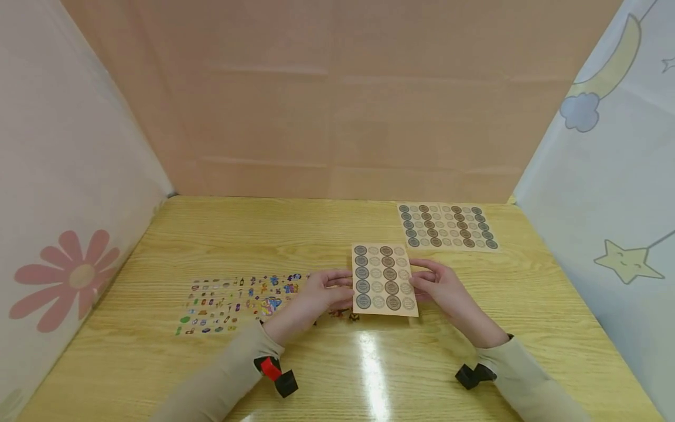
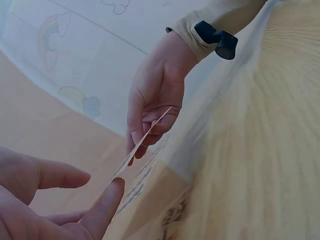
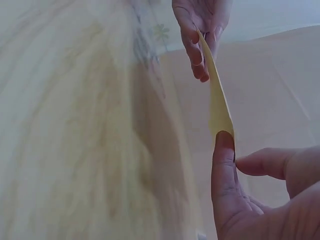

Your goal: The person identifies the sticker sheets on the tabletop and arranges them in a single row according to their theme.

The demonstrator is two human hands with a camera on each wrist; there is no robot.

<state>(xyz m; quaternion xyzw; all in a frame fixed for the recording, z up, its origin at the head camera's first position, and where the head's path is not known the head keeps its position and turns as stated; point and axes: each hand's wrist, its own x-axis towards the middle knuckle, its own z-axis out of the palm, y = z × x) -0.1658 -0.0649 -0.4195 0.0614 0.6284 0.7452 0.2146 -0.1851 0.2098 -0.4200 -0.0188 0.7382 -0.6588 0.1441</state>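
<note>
Left hand (image 1: 320,294) and right hand (image 1: 440,284) pinch the sheet (image 1: 382,280) by left and right edges (best there: likely light, easily creased).

A yellowish wood-grained counter (image 1: 527,293) meets a plain, faintly creased peach back wall (image 1: 332,117). The pale left wall (image 1: 63,117) bears a pink flower (image 1: 81,276), the pale right wall (image 1: 633,187) a yellow moon (image 1: 623,57), a bluish cloud (image 1: 580,111) and a smiling star (image 1: 627,264); a white glare (image 1: 374,375) streaks the counter's near part.
</note>
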